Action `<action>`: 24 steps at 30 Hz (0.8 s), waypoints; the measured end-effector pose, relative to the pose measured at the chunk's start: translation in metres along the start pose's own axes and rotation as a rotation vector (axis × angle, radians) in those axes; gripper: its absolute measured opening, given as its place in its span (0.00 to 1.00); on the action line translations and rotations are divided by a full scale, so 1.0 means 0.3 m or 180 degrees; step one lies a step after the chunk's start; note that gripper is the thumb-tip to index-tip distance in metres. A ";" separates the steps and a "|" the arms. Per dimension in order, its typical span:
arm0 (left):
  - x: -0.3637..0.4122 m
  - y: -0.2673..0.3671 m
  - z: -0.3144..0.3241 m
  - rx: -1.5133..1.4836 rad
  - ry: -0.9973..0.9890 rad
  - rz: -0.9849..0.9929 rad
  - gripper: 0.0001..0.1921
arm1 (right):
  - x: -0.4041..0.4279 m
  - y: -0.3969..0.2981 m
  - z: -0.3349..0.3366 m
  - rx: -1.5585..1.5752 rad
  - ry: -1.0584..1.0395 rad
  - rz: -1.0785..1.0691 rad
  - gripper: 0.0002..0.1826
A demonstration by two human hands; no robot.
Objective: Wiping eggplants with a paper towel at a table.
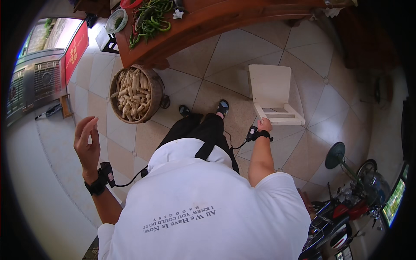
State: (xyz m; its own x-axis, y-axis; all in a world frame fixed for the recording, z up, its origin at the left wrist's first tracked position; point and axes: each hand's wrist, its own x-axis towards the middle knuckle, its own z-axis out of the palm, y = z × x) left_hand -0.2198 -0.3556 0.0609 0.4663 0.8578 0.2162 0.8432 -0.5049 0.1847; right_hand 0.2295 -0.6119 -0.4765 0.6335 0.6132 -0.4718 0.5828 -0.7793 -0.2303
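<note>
My right hand [265, 125] grips the back frame of a small white chair [271, 83], whose flat seat faces up. The chair looks lifted or tilted; whether its legs touch the floor is hidden. My left hand [87, 144] is raised at the left, empty, with its fingers loosely bent and apart. Both wrists wear black straps with small cabled devices. Beyond the left hand, near the table's corner, a round woven basket [157, 94] holds many pale corn cobs [133, 94]. My feet in dark sandals [223, 106] stand between basket and chair.
A reddish wooden table [201, 26] carries green peppers [152, 19] and a white plastic colander [112, 26]. A motorcycle [347, 208] and a green round-headed stand [335, 155] are at the lower right. A metal gate [47, 78] and a red banner [77, 52] lie left.
</note>
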 end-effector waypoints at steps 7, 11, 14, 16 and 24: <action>-0.098 -0.133 -0.017 -0.0165 -0.0022 -0.0043 0.13 | -0.148 -0.085 0.070 0.1313 -0.0347 0.0222 0.18; -0.162 -0.212 -0.042 -0.0276 -0.0037 -0.0188 0.11 | -0.274 -0.102 0.145 0.0907 -0.0192 0.0029 0.15; -0.188 -0.300 -0.052 -0.0357 -0.0036 -0.0030 0.11 | -0.354 -0.134 0.215 0.0535 -0.0028 -0.0141 0.12; -0.218 -0.352 -0.075 -0.0324 -0.0080 0.0027 0.11 | -0.421 -0.215 0.221 0.0497 -0.0107 -0.0093 0.12; -0.254 -0.519 -0.081 -0.0339 0.0002 0.0210 0.12 | -0.536 -0.138 0.559 0.3476 -0.0109 0.1517 0.13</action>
State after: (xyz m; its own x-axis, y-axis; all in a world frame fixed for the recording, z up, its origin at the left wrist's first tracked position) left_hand -0.3932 -0.3448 0.0390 0.5198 0.8222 0.2319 0.7773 -0.5678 0.2709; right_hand 0.0180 -0.6998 -0.5337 0.6451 0.2414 -0.7250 -0.4596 -0.6354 -0.6205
